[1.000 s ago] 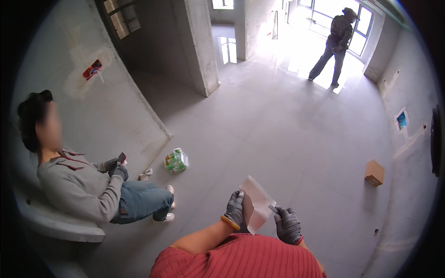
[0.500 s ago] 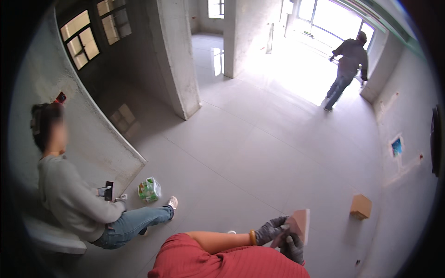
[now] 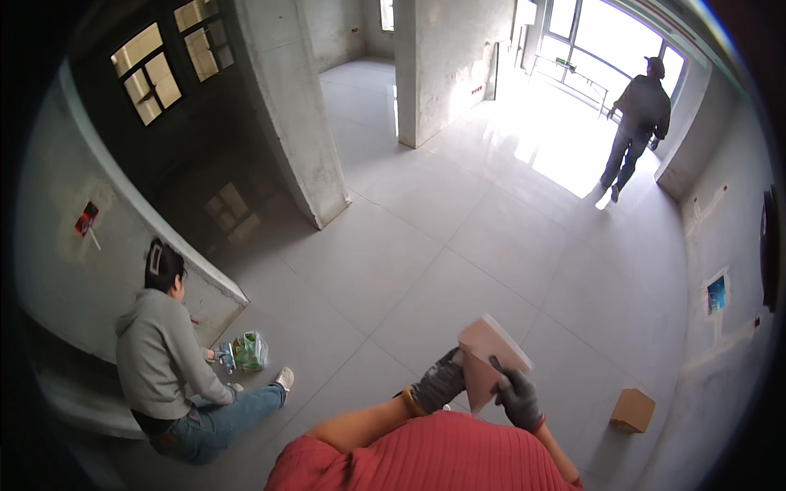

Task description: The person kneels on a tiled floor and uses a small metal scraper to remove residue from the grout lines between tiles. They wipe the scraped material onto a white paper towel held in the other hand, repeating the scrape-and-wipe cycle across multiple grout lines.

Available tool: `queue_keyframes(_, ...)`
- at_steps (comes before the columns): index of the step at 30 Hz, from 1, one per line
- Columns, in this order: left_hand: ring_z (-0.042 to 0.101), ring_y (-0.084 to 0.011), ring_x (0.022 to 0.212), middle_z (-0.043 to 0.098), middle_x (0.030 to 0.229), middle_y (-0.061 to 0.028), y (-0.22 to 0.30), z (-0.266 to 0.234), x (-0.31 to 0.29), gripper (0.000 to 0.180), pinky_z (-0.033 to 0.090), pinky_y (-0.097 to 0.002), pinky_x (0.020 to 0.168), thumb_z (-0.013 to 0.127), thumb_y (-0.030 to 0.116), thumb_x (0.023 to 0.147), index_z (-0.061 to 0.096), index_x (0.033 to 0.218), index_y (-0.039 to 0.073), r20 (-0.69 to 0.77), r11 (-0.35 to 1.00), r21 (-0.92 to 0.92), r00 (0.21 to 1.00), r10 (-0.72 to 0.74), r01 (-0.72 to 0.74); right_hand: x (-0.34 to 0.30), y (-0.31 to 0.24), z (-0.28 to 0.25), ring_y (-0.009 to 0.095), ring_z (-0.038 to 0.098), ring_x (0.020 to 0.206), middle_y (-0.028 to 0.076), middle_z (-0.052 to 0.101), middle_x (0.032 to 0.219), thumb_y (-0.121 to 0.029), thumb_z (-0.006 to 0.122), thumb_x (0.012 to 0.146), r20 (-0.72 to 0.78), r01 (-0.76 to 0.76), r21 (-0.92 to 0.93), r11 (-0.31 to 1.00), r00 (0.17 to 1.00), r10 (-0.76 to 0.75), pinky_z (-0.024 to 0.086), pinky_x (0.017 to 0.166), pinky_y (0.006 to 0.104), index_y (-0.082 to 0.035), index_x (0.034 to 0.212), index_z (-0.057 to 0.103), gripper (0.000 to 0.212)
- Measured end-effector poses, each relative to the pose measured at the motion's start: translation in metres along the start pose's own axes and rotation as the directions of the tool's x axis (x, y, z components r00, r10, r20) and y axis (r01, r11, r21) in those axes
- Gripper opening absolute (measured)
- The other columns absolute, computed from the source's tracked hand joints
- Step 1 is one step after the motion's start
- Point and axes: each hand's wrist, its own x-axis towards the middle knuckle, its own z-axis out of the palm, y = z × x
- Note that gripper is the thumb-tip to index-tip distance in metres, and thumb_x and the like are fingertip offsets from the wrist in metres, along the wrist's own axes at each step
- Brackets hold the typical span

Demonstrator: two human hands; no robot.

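In front of my red shirt (image 3: 426, 458) I hold a flat, pale pink pad-like thing (image 3: 483, 344) with a white edge and a pointed lower part; its exact kind I cannot make out. My left hand (image 3: 440, 383), in a dark grey glove, grips its left side, most fingers hidden behind it. The grey-gloved right hand (image 3: 520, 399) closes on the lower right side, a finger or thumb lying across the pink face. Both forearms are bare, and a yellowish band (image 3: 409, 399) circles the left wrist.
A person in a grey hooded top (image 3: 164, 344) sits at left, a hand at a clear-and-green plastic bag (image 3: 250, 350). A brown cardboard box (image 3: 633, 411) stands on the tiled floor (image 3: 458, 245) at right. Another person (image 3: 639, 123) is near the bright window. A concrete pillar (image 3: 299, 123) rises far left.
The pink thing has turned and moved up and left, showing its broad face. My right hand has come to its right side. The seated person has leaned down to the bag. The view has shifted.
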Motion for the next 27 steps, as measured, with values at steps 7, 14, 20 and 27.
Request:
queue_keyframes(7, 0.053, -0.0216, 0.094, 0.056, 0.101, -0.0062, 0.032, -0.044, 0.152, 0.049, 0.043, -0.0358, 0.079, 0.037, 0.052, 0.092, 0.050, 0.112, 0.009, -0.022, 1.000, 0.007, 1.000, 0.022, -0.022, 0.196, -0.031, -0.013, 0.010, 0.055, 0.060, 0.006, 0.062, 0.076, -0.014, 0.051, 0.092, 0.244, -0.030, 0.036, 0.999, 0.970, 0.021, 0.047, 0.057, 0.0254, 0.001, 0.103, 0.057, 0.020)
queue_keyframes(14, 0.054, -0.0168, 0.099, 0.058, 0.104, -0.0052, 0.039, -0.112, 0.342, 0.028, 0.044, -0.0320, 0.087, 0.040, 0.026, 0.098, 0.052, 0.116, 0.008, -0.311, 0.968, 0.167, 0.921, 0.233, -0.189, 0.444, 0.020, -0.027, 0.011, 0.056, 0.058, 0.004, 0.061, 0.073, -0.017, 0.056, 0.089, 0.389, 0.297, -0.136, 0.945, 0.893, -0.225, 0.045, 0.051, 0.0263, -0.003, 0.094, 0.060, 0.016)
queue_keyframes(20, 0.049, -0.0090, 0.086, 0.055, 0.093, 0.0037, 0.075, -0.166, 0.521, 0.018, 0.044, -0.0275, 0.078, 0.052, 0.025, 0.094, 0.056, 0.103, 0.010, -0.276, 0.802, -0.517, 0.945, 0.174, -0.299, 0.614, 0.052, -0.043, 0.016, 0.057, 0.062, 0.005, 0.060, 0.072, -0.019, 0.054, 0.090, 0.487, 0.316, 0.159, 0.935, 0.799, -0.353, 0.043, 0.052, 0.0289, -0.004, 0.103, 0.056, 0.020)
queue_keyframes(27, 0.050, -0.0105, 0.081, 0.054, 0.087, 0.0013, 0.096, -0.168, 0.665, 0.018, 0.044, -0.0269, 0.074, 0.055, 0.026, 0.092, 0.056, 0.101, 0.010, -0.552, 0.898, -0.367, 0.834, 0.000, -0.242, 0.755, 0.061, -0.071, 0.023, 0.059, 0.075, 0.009, 0.062, 0.083, -0.019, 0.055, 0.089, 0.276, 0.353, 0.119, 0.928, 0.886, -0.373, 0.046, 0.065, 0.0324, -0.004, 0.109, 0.056, 0.025)
